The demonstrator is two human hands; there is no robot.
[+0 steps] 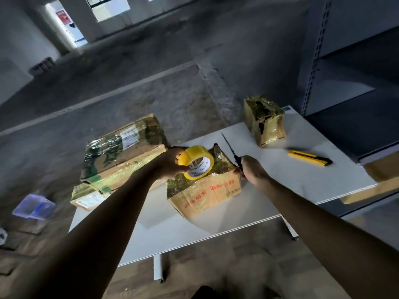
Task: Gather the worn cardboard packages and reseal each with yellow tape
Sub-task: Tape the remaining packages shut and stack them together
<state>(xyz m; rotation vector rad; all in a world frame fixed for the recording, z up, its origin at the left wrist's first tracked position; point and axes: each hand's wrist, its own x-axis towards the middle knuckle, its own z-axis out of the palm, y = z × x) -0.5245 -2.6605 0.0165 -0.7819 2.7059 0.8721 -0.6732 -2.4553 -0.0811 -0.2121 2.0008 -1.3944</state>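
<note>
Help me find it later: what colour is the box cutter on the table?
The box cutter is yellow with black trim; head view.

The tabletop right of the middle box lies open — only a utility knife and a small box interrupt it.

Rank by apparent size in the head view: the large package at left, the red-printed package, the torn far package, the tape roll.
1. large package
2. red-printed package
3. torn far package, farther from the camera, so its real rank is unsure
4. tape roll
</note>
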